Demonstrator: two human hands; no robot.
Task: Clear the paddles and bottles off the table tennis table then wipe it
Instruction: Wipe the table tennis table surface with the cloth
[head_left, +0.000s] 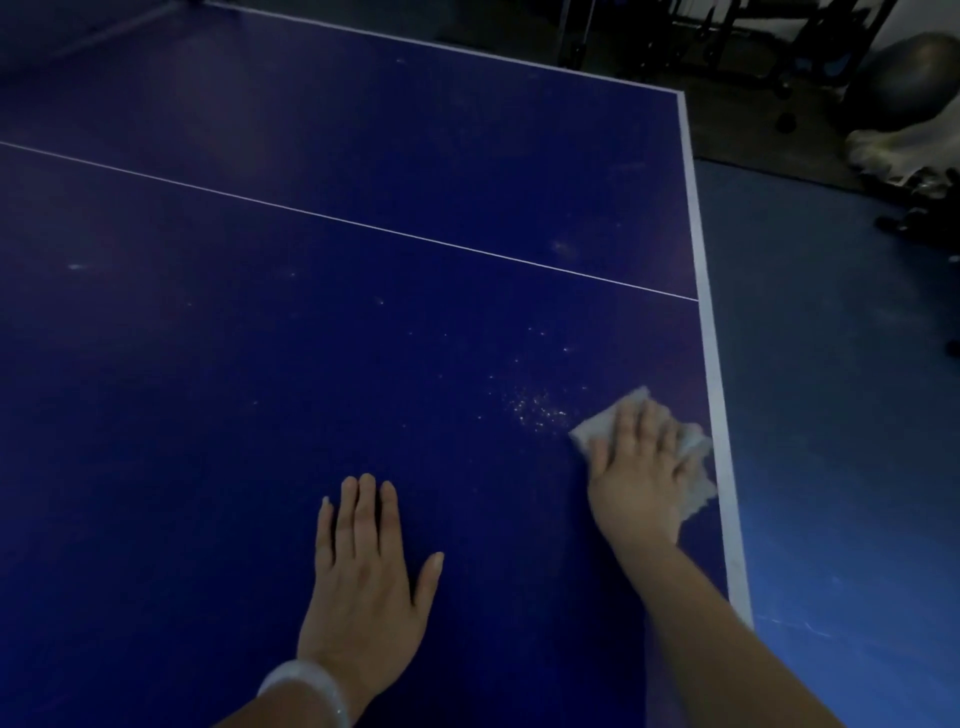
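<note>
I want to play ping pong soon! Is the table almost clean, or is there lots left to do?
Clearing looks done: no paddles or bottles show on the table in this view. Wiping is in hand: the right hand presses a pale cloth flat near the white side edge, while the left hand rests flat on the top. Left to do: white specks sit just beside the cloth, and fainter smudges lie farther off.

One table (311, 415), one cloth (597, 426) (two hands (363, 582))
</note>
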